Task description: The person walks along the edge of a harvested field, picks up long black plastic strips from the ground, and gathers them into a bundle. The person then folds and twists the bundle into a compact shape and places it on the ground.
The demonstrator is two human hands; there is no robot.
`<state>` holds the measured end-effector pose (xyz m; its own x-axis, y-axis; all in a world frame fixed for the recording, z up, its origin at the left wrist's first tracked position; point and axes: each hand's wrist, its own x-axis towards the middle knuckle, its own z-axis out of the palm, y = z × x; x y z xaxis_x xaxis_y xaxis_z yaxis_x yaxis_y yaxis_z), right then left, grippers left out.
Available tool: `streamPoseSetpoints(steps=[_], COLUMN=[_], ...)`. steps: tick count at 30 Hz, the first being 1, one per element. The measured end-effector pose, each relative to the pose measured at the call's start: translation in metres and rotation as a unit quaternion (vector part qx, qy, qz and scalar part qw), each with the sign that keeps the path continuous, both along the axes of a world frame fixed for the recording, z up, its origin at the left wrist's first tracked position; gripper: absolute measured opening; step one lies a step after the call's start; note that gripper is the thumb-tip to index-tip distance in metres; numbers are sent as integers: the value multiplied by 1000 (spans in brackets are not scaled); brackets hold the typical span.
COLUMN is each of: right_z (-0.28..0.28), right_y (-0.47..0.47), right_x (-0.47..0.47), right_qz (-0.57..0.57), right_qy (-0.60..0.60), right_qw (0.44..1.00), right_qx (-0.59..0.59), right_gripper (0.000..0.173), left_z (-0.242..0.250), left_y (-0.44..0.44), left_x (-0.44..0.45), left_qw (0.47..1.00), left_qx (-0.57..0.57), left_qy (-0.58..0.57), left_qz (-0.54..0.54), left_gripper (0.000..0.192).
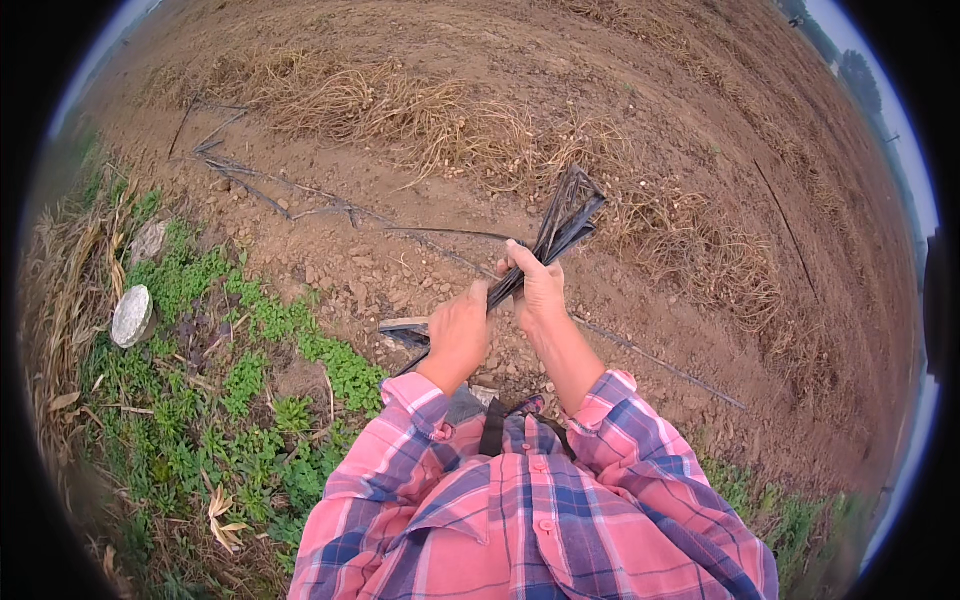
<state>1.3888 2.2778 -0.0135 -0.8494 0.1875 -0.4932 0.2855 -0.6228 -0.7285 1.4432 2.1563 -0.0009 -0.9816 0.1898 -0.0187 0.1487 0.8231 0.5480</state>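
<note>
A folded bundle of flat black strip, probably drip irrigation tape [566, 217], is held diagonally in front of my body. My left hand [459, 328] grips its lower part, where folded loops stick out to the left. Higher up, my right hand [536, 281] closes around the middle, thumb lying across the strips. The bundle's upper loops fan out beyond my right hand. From near that hand a black strand runs left toward loose tape [259, 176] lying in bent lengths on the soil. My palms and the gripped middle are partly hidden.
Rows of dried pulled plants [480, 131], seemingly peanuts, cross the bare soil. Green weeds [247, 375] grow at left around a pale round post top [133, 316]. Straight tape lengths [660, 360] lie on the ground at right. A shoe [529, 405] shows below my arms.
</note>
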Motion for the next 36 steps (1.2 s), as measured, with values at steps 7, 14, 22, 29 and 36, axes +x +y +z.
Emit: streamPoseSetpoints(steps=[7, 14, 22, 29, 36], right_z=[0, -37, -24, 12, -18], right_y=[7, -54, -28, -19, -3], right_x=[-17, -20, -23, -73, -105], right_qz=[394, 402, 533, 428, 495], right_qy=[200, 436, 229, 306, 202], right_qw=[897, 679, 675, 707, 771], right_qx=[27, 432, 456, 472, 347], right_gripper=[67, 50, 33, 30, 25], left_z=[14, 33, 4, -21, 33], left_y=[-71, -154, -230, -182, -159], left_x=[-1, -36, -77, -31, -5], left_qw=[979, 830, 954, 919, 981], left_qx=[138, 500, -255, -364, -15], left_qy=[-149, -239, -83, -51, 11], left_qz=[-20, 55, 135, -142, -194], left_gripper=[35, 31, 28, 33, 31])
